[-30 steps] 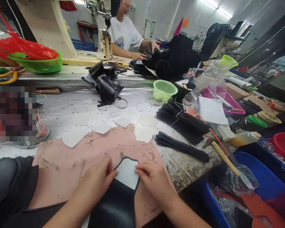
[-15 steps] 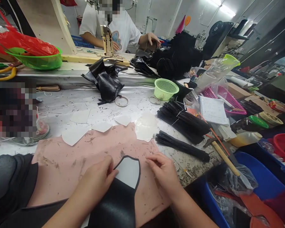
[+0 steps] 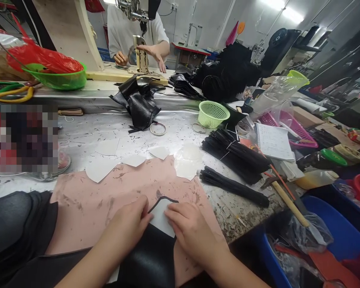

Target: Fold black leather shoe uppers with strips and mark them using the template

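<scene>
A black leather piece (image 3: 150, 256) with a light grey patch (image 3: 162, 220) at its narrower far end lies in front of me on a pink mat (image 3: 90, 204). My left hand (image 3: 135, 218) is closed at the left edge of this end, its thumb and finger pinched together there. My right hand (image 3: 192, 228) reaches over the right edge, its fingers held together with the tips on the grey patch. It covers most of the right border. A black rim shows along the far edge between the hands.
Stacked black pieces (image 3: 15, 220) lie at left. White scraps (image 3: 100, 168) rest along the mat's far edge. Black strip bundles (image 3: 234, 154), a green basket (image 3: 213, 114) and a hammer (image 3: 291, 204) are at right. Beyond, a person (image 3: 138, 44) sits at a sewing machine (image 3: 141, 56).
My right hand has moved left from beside the leather piece onto its right edge and the grey patch. The left hand keeps its place at the left edge. The view has shifted slightly.
</scene>
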`<state>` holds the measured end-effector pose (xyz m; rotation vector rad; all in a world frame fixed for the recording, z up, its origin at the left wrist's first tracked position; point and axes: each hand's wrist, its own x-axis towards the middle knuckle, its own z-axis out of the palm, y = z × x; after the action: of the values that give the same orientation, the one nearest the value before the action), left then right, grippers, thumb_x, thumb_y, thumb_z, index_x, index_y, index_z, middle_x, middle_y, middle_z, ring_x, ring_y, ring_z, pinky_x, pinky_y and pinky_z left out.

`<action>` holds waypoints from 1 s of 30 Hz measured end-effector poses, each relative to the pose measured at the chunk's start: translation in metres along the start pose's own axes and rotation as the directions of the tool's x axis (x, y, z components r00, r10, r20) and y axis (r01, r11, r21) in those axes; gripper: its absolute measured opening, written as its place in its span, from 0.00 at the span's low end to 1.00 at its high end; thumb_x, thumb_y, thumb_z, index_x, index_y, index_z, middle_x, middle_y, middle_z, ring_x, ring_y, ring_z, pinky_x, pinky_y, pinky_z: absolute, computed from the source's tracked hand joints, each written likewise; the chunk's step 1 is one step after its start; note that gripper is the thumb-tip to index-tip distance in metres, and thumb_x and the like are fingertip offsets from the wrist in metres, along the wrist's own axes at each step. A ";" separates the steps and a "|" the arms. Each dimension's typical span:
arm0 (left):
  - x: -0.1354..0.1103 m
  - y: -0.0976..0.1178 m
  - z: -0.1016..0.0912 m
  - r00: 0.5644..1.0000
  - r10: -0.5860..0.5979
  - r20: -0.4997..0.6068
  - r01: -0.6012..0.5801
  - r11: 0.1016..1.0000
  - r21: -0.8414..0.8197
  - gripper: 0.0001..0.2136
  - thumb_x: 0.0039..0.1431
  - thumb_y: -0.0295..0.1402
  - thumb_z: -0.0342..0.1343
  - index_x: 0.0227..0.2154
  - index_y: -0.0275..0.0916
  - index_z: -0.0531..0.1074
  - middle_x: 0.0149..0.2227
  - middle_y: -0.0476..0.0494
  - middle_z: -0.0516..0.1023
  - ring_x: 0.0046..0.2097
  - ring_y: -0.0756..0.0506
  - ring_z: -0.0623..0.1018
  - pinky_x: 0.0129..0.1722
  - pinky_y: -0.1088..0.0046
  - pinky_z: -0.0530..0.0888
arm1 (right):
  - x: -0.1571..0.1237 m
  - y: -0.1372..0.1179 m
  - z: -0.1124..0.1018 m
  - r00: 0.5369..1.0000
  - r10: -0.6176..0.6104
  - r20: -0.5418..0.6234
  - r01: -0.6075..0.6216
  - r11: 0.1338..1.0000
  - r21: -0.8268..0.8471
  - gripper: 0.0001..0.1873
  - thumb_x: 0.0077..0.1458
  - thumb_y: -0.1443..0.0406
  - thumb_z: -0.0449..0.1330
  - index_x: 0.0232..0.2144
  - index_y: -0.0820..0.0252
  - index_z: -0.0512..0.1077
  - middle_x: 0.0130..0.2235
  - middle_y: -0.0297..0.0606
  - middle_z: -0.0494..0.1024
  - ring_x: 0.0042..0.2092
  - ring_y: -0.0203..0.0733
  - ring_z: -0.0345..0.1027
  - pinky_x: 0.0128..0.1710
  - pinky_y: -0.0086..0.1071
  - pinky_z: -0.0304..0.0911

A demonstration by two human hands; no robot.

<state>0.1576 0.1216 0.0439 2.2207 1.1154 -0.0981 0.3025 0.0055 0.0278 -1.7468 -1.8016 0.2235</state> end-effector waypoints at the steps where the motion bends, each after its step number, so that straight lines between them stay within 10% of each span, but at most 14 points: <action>1: 0.001 0.000 0.000 1.000 0.001 0.003 -0.001 1.000 0.003 0.10 0.53 0.30 0.49 0.21 0.42 0.53 0.21 0.53 0.67 0.26 0.47 0.69 0.27 0.74 0.60 | 0.001 -0.001 0.000 1.000 -0.004 0.013 0.005 1.000 -0.025 0.13 0.56 0.73 0.53 0.42 0.60 0.71 0.43 0.41 0.75 0.42 0.42 0.66 0.43 0.38 0.61; 12: -0.008 -0.009 -0.004 0.957 0.287 0.046 -0.289 0.925 0.247 0.10 0.58 0.28 0.44 0.31 0.43 0.71 0.31 0.47 0.70 0.34 0.45 0.72 0.32 0.72 0.65 | 0.014 -0.011 0.003 0.984 0.048 0.175 0.004 0.958 -0.285 0.15 0.54 0.64 0.58 0.46 0.54 0.67 0.41 0.37 0.73 0.39 0.44 0.62 0.39 0.39 0.55; 21: -0.052 -0.053 -0.007 0.901 0.389 -0.193 -0.360 0.918 0.170 0.12 0.59 0.36 0.45 0.31 0.46 0.75 0.35 0.47 0.74 0.36 0.47 0.76 0.36 0.75 0.72 | 0.029 -0.005 -0.023 0.928 0.032 0.372 0.042 0.981 -0.187 0.08 0.52 0.59 0.60 0.36 0.50 0.73 0.41 0.35 0.71 0.37 0.41 0.66 0.40 0.37 0.59; 26: -0.104 -0.065 0.000 0.804 0.435 -0.404 -0.384 0.900 0.205 0.17 0.53 0.47 0.51 0.43 0.46 0.69 0.45 0.45 0.75 0.42 0.44 0.76 0.39 0.74 0.74 | 0.091 0.026 -0.019 0.968 0.201 0.150 -0.159 0.954 -0.255 0.12 0.57 0.67 0.51 0.41 0.59 0.72 0.44 0.42 0.69 0.40 0.41 0.65 0.39 0.33 0.60; 30: -0.106 -0.049 0.010 0.712 0.546 -0.441 -0.399 0.832 0.386 0.08 0.58 0.37 0.48 0.35 0.44 0.71 0.36 0.46 0.77 0.35 0.48 0.77 0.34 0.77 0.74 | 0.136 0.033 -0.013 0.978 0.197 0.073 -0.164 0.934 -0.318 0.17 0.50 0.74 0.53 0.43 0.62 0.71 0.47 0.45 0.69 0.48 0.49 0.61 0.47 0.40 0.56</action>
<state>0.0562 0.0637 0.0464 2.8118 0.7662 0.6841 0.3452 0.1348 0.0623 -2.1626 -1.8259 0.1109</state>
